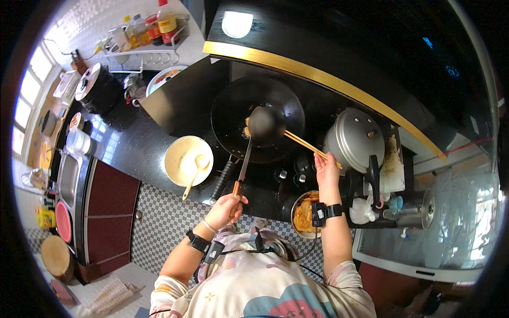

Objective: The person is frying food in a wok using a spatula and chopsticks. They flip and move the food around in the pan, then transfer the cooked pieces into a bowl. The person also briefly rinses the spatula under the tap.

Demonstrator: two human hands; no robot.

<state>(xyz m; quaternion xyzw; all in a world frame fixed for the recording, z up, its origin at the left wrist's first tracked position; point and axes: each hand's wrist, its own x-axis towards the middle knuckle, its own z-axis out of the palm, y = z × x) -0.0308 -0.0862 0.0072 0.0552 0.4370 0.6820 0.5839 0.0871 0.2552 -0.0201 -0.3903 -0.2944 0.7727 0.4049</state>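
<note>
My left hand [230,206] grips the wooden handle of a metal ladle [245,159]. The ladle's dark round head is over a black wok [282,93] on the stove. Chopsticks [304,144] are in my right hand [327,169], and they reach left to the ladle's head, which hides their tips. Small golden pieces of food [247,129] show in the wok beside the ladle. The wok's black wrapped handle [224,179] points towards me, just left of the ladle's handle. Below my right hand, partly behind the wrist, stands a bowl [293,224] of golden-brown fried food [305,214].
A cream bowl [175,159] with pale batter and a spoon [191,185] stands left of the wok. To the right is a pressure cooker [350,139], its black handle [373,179] jutting towards me. A gold-edged range hood [318,83] overhangs the stove. A sink [69,179] lies far left.
</note>
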